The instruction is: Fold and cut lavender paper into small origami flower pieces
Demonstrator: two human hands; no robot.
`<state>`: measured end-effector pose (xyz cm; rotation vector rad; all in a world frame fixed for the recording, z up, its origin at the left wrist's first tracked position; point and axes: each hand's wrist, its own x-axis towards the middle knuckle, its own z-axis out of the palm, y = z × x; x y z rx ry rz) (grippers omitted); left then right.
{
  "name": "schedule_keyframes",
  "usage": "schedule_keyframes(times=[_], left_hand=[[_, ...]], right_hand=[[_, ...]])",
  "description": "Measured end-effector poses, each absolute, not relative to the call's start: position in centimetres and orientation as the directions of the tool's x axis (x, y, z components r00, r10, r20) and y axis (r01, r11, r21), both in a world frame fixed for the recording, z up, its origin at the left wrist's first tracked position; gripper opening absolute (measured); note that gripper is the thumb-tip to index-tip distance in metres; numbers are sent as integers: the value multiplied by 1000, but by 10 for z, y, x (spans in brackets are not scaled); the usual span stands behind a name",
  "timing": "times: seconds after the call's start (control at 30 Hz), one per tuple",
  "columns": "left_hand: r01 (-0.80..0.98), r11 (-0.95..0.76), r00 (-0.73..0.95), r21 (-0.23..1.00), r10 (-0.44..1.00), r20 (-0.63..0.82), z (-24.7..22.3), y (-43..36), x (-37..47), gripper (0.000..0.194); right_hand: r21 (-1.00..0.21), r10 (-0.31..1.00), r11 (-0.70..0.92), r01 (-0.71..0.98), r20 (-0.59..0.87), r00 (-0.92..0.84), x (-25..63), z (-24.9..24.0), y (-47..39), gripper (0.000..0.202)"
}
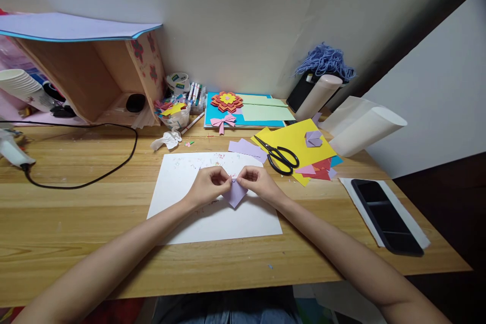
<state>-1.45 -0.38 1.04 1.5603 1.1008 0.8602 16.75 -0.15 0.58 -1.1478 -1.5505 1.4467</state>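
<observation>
A small piece of purple paper (235,195), one corner pointing toward me, is held over a white sheet (182,233). My left hand (210,185) pinches its upper left edge, and my right hand (258,182) pinches the upper right; the fingertips of both nearly meet at a small fold. The white sheet bears coloured marks. Just beyond it lie purple paper strips (246,149). Black-handled scissors (280,154) rest on yellow paper (304,136) to the right, near a folded purple paper piece (313,138).
At the back, a blue folder (258,122) carries a layered paper flower (227,102) and a pink bow (224,122). A glue gun (13,149) with a black cord lies left, below a cardboard box (148,71). On the right are a phone (387,216) and paper roll (368,132).
</observation>
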Motion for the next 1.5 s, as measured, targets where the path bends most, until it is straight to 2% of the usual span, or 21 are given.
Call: schedule_keyframes(times=[0.27, 0.6, 0.83, 1.07, 1.23, 1.37, 1.5], left_hand=[[264, -91, 357, 960, 934, -10, 13, -5, -13, 10], [223, -40, 373, 974, 927, -48, 9, -1, -15, 14], [220, -116, 364, 968, 931, 29, 8, -5, -14, 25], [284, -225, 363, 932, 925, 113, 10, -8, -14, 22], [324, -239, 348, 916, 930, 120, 11, -7, -14, 24], [323, -208, 305, 923, 946, 107, 10, -4, -14, 26], [262, -126, 198, 957, 977, 75, 6, 1, -16, 28]], right_hand=[[-981, 925, 92, 170, 21, -378, 167, 0, -6, 14], [-992, 932, 39, 116, -6, -362, 167, 4, -4, 17], [-993, 946, 12, 118, -27, -323, 167, 8, -3, 18], [-991, 936, 38, 126, -9, -351, 168, 5, -3, 18], [-994, 935, 16, 106, -23, -355, 168, 4, -3, 20], [-996, 911, -19, 85, -52, -410, 170, 4, -2, 19], [-986, 824, -104, 129, -158, -544, 174, 6, 0, 23]])
